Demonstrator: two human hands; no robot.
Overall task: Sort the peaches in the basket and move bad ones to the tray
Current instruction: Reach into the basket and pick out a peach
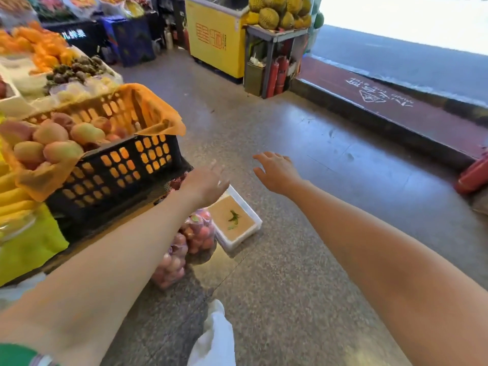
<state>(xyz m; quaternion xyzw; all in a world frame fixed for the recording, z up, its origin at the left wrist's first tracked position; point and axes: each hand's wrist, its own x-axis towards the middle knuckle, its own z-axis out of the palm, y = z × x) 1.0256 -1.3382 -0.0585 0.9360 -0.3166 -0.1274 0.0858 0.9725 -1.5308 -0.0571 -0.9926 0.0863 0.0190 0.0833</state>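
Note:
A black plastic basket (118, 170) lined with orange paper stands on the stall at the left, heaped with peaches (51, 133). On the floor below it lies a white tray (244, 207) with brown paper and a few green leaves inside. My left hand (206, 184) reaches forward above the tray's near-left end, fingers extended and empty. My right hand (276, 171) stretches out over the bare floor to the right of the tray, fingers spread, holding nothing.
Clear bags of red fruit (195, 235) sit on the floor beside the tray. Yellow bananas (13, 196) lie left of the basket. A yellow freezer (216, 38), durians (280, 11) and red extinguishers (277, 75) stand far ahead. A white bag (216, 336) hangs near my feet.

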